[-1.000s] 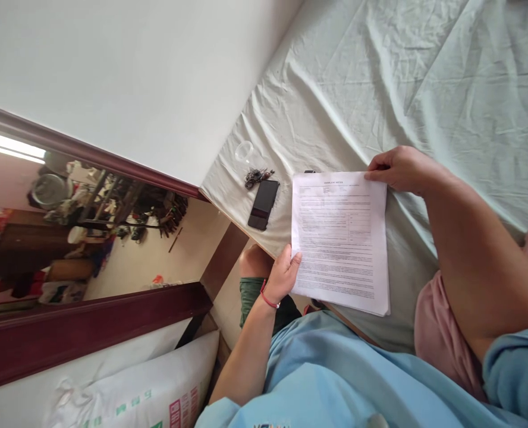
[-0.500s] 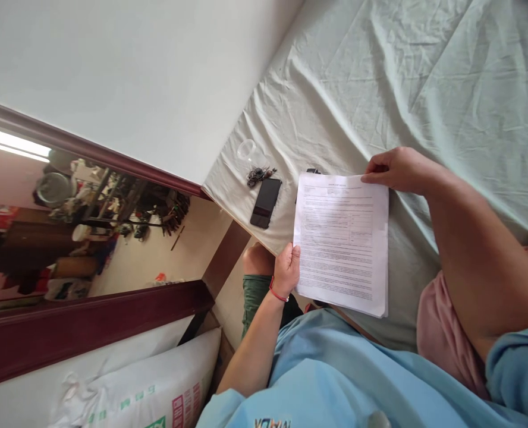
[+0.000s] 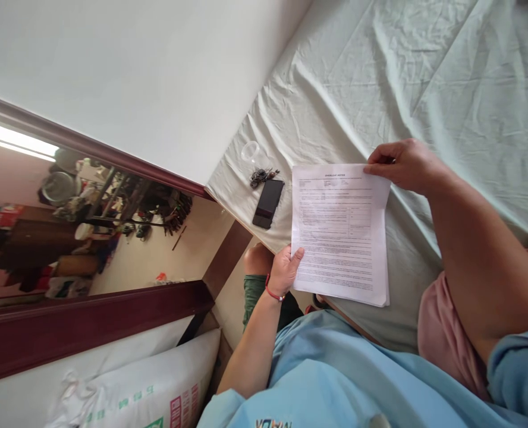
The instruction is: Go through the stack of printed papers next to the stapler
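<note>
A stack of printed papers (image 3: 338,238) is held up in front of me, text side toward the camera, over the edge of the cloth-covered surface. My left hand (image 3: 286,268), with a red string bracelet at the wrist, grips its lower left edge, thumb on the front. At the upper right corner, my right hand (image 3: 395,163) pinches the top sheet between thumb and fingers. That corner is bent slightly off the sheets beneath. The fingers behind the stack are hidden.
On the pale green sheet (image 3: 335,101) left of the papers lie a black phone (image 3: 269,204), a tangle of dark earphones (image 3: 263,176) and a clear plastic cup (image 3: 250,151). A white printed sack (image 3: 157,380) stands lower left, below a maroon-framed opening (image 3: 112,315).
The stack has risen slightly and its top edge now covers the dark object behind it. My right hand has lifted the top sheet's corner a little; my left thumb sits further over the page.
</note>
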A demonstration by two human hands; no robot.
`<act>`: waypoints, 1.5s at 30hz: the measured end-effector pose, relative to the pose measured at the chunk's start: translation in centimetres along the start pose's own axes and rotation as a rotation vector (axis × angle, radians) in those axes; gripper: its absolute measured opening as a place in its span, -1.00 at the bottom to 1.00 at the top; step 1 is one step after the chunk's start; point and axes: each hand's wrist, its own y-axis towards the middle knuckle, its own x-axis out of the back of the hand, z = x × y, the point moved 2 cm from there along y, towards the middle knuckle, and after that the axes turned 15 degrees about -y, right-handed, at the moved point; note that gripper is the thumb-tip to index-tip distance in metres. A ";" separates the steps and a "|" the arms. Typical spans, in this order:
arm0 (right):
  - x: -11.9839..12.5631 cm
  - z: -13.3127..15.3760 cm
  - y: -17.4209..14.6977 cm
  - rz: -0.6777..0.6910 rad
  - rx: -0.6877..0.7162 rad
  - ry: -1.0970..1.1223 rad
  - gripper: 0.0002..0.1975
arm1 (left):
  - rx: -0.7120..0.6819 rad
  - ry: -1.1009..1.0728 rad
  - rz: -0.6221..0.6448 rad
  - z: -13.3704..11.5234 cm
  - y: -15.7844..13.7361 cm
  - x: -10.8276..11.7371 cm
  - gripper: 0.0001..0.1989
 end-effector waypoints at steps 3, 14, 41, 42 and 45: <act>0.2 0.2 -0.1 -0.023 -0.018 0.020 -0.79 | 0.111 -0.161 0.061 -0.5 0.0 0.2 -0.34; -0.7 0.2 0.2 0.033 -0.004 -0.049 -0.80 | 0.365 -0.270 0.145 -1.3 -2.1 -0.5 -0.34; -1.4 0.9 0.1 0.017 0.001 -0.154 -0.87 | 0.377 -0.179 0.085 1.9 -3.4 -0.4 -0.34; -1.3 1.0 0.1 -0.011 0.028 -0.157 -0.88 | 0.381 -0.182 0.073 2.0 -3.3 -0.5 -0.33; -1.1 1.6 0.0 -0.114 0.134 -0.198 -0.90 | 0.389 -0.183 0.051 2.0 -3.3 -0.6 -0.33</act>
